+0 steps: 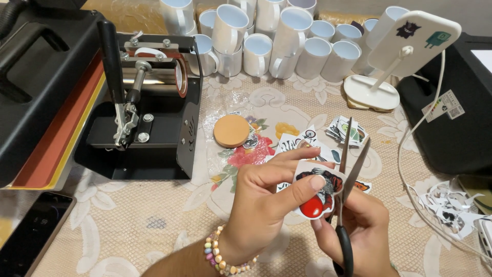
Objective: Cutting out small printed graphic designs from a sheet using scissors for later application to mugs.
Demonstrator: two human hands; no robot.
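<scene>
The hands sit at six o'clock on the table [128,225], the left hand [261,200] pinching a printed cutout [318,192], the right hand [359,231] just right of it with scissors [348,169]. The mug press [148,102] stands at ten o'clock, the mugs [277,36] at twelve. A round disc [231,131] lies between press and hands. Paper scraps [448,205], probably offcuts, lie at three o'clock.

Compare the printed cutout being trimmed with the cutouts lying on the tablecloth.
The red-and-black printed paper cutout is pinched in the left hand, lifted, against the scissors; the small printed cutouts on the tablecloth lie loose, overlapping. It looks larger than each. All are white-edged prints.
</scene>
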